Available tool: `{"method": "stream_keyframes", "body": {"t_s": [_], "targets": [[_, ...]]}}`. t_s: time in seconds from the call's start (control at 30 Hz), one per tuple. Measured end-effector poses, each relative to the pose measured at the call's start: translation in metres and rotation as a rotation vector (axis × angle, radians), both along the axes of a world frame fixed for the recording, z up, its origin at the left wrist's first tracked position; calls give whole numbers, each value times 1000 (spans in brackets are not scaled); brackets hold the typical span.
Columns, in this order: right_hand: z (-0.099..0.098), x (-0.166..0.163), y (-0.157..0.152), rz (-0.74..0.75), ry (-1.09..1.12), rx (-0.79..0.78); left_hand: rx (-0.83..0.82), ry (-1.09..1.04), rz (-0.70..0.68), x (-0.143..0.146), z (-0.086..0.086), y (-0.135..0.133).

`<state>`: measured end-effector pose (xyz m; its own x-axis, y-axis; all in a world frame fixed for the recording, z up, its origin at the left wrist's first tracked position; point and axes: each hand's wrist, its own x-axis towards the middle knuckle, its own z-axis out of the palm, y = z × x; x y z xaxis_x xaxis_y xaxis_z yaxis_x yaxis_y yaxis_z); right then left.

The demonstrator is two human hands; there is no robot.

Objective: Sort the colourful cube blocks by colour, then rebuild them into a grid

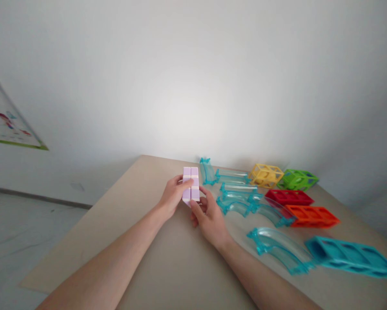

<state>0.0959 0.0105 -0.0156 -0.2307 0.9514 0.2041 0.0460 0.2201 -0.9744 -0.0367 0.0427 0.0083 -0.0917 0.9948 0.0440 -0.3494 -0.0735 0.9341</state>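
I'd log a plain playroom or classroom: bare white wall [193, 86], printed poster [9, 125], grey floor [25, 228], beige table [131, 206] carrying bright plastic toy blocks [311, 216] and clear track curves [279, 247].

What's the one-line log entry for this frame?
left hand: holds lilac block | right hand: holds it lower down | block: upright over table | right of it: teal track pieces

Table [131, 206] far edge: yellow frame [266, 174], green frame [297, 179]. Rt edge: red frame [288, 197], orange frame [311, 216], teal frame [351, 256]. Clear track pcs [279, 247] beside them.
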Motion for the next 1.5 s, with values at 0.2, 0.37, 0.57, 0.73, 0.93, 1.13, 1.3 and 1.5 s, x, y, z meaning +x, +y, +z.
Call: {"method": "stream_keyframes", "body": {"t_s": [0.2, 0.37, 0.57, 0.73, 0.93, 1.13, 1.3, 1.5], "targets": [[0, 0, -1, -75, -35, -8, -134, 20, -118, -1, -6, 2], [0, 4, -2, -112, -216, 46, -50, 333, 64, -7, -6, 4], [3, 6, -1, -178, -399, 133, 61, 454, 162, -6, 3, -2], [3, 7, 2, -263, -533, 147, 167, 275, 27, -3, 7, -7], [15, 12, -3, -286, -565, 274, 50, 405, 215, -15, -1, 6], [22, 10, -9, -155, -612, 404, -62, 609, 107, -13, -7, 9], [17, 8, -2, -243, -605, 322, -43, 609, 55, -11, 1, 3], [15, 13, -3, -162, -429, 306, 435, 939, -264, -30, 11, -3]]}}
